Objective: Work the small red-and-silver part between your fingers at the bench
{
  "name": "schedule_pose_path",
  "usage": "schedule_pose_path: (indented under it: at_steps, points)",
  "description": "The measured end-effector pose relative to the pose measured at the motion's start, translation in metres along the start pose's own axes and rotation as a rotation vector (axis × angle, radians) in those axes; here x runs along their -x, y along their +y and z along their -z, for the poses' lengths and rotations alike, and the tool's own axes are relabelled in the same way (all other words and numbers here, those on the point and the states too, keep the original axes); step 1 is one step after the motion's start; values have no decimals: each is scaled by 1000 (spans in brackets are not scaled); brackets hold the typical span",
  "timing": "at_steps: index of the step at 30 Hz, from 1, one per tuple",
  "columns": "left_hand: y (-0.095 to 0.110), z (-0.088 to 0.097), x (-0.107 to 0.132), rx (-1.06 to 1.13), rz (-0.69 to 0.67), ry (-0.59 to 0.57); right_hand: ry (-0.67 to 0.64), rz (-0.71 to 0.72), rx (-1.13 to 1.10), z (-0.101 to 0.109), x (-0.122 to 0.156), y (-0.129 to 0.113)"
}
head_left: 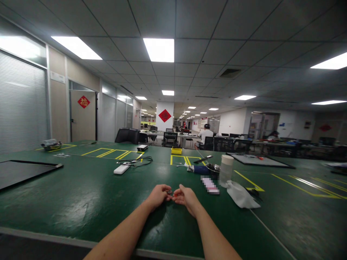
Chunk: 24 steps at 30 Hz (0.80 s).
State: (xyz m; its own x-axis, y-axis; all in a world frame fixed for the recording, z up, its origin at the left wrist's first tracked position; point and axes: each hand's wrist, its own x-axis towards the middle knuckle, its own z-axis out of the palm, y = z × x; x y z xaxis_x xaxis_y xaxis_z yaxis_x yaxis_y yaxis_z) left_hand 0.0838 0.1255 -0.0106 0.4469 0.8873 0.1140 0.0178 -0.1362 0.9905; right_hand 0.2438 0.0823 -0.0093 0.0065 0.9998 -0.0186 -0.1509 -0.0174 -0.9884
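Note:
Both my hands rest on the green table point(81, 202), close together in front of me. My left hand point(158, 195) is curled, with its fingertips pinched on a tiny dark metal piece point(169, 192). My right hand point(185, 196) is curled too, its fingertips meeting the left hand's at that small piece, with a hint of red at them. The piece is too small to name. Both forearms reach in from the bottom edge.
To the right lie a white cloth bag point(240, 195), a translucent plastic jar point(226, 169) and a small metal bowl point(213, 167). A white power brick with black cable point(121, 169) lies ahead left. A black mat point(24, 171) is far left. Seated people work at distant desks.

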Motion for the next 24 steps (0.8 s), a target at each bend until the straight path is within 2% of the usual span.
schedule_pose_path:
  at_steps: [4,8,15,24]
  points:
    - [1,0,1,-60,-14,9,-17,48,114,0,1,1]
    - [1,3,3,-117,-26,1,-26,91,132,-1,3,1]
    - [-2,5,4,-140,-85,-64,-25,110,186,-3,5,-2]
    - [7,3,9,-155,-97,-111,-48,244,273,-4,9,-4]
